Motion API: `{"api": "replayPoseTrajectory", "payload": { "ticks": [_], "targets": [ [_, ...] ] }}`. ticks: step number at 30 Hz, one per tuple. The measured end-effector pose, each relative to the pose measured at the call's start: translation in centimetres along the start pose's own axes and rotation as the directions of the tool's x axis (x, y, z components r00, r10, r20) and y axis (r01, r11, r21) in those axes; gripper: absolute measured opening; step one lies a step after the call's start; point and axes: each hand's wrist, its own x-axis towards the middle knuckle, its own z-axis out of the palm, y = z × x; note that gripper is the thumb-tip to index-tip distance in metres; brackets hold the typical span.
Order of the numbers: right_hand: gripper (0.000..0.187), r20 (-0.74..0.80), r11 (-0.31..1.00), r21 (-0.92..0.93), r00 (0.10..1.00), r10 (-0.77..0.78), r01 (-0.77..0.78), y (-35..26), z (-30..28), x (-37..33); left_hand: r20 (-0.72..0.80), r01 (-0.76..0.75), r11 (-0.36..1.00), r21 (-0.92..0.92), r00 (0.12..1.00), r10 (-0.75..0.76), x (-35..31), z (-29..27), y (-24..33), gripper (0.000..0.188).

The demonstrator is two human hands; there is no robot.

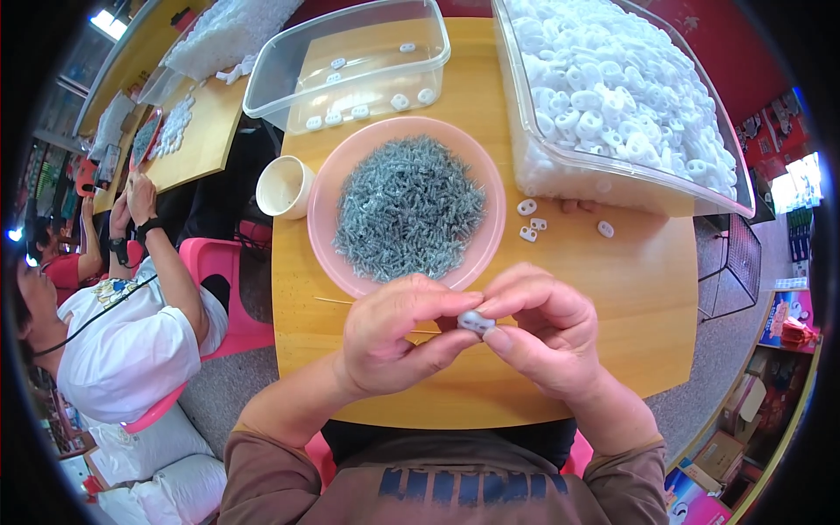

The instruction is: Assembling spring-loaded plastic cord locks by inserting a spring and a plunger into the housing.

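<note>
Between the fingertips of both hands is a small pale oval plastic piece [475, 322] with two dark holes, held over the near part of the table. My left hand [394, 328] pinches its left side with thumb and forefinger. On the other side, my right hand [547, 324] grips it the same way. Just beyond the hands stands a round pink basin [321, 219] heaped with small grey-blue pieces [407, 206] that look like springs. Several white two-holed pieces [527, 206] lie on the table right of the basin.
A big clear bin [630, 179] full of white plastic parts stands at the far right. Behind the basin is a clear tub [350, 87] with a few white pieces. A cream cup [284, 187] sits left of the basin. Another person [131, 341] works at a table on the left.
</note>
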Motion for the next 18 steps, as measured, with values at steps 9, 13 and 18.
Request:
{"api": "replayPoseTrajectory", "payload": {
  "ticks": [9,13,18],
  "targets": [
    [0.016,-0.039,0.996,0.063,0.997,0.07,-0.068,0.01,0.12,-0.01,0.016,0.332,0.803,-0.494,0.927,-0.374,-0.44,0.41,0.43,0.021],
    [0.015,-0.117,0.98,0.095,0.975,0.187,-0.177,0.13,0.47,-0.24,0.011,0.38,0.711,-0.591,0.886,-0.464,-0.79,0.39,0.61,0.019],
    [0.016,-0.073,0.964,0.158,0.971,0.227,-0.214,0.25,0.43,-0.24,0.038,0.373,0.793,-0.481,0.913,-0.406,-0.47,0.28,0.94,0.021]
  ]
}}
